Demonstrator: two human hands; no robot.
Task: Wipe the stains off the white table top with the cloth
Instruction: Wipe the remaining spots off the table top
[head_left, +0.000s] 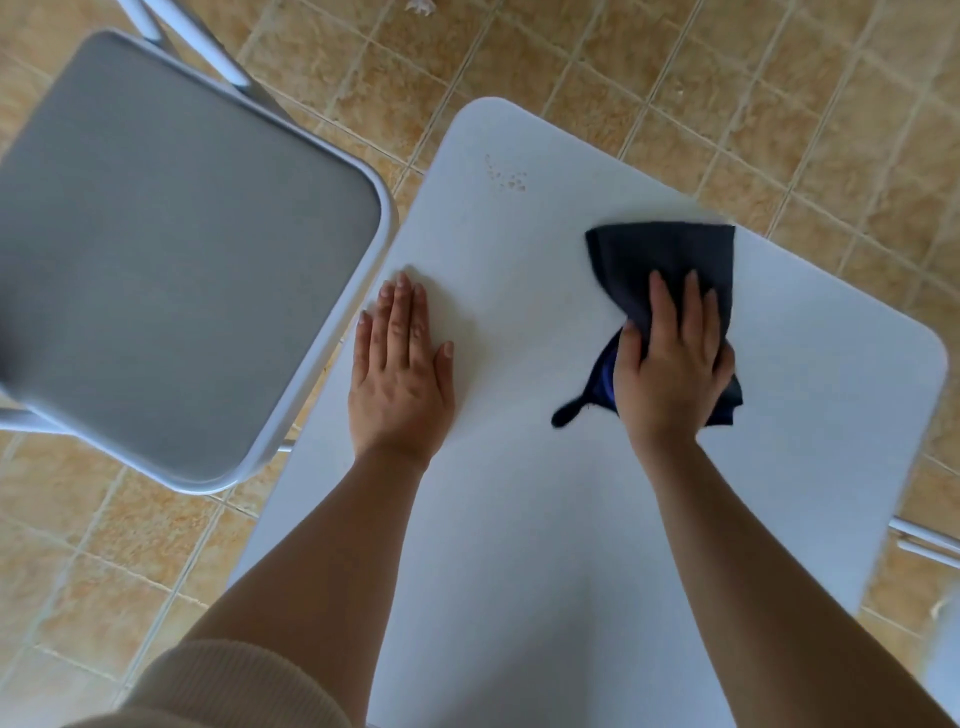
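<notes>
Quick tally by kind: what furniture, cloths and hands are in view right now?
Table: 1
Chair: 1
Cloth: 1
Hands: 2, left hand flat on the table, right hand pressing the cloth
Total: 5

My right hand (675, 374) presses the dark cloth (662, 265) onto the white surface (519, 519); my left hand (400, 374) lies flat beside it.

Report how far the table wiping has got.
Done: the near table shows no stains. In hand: right hand presses the cloth near the far right edge; left hand lies flat. Left: the specks near the far corner.
</notes>
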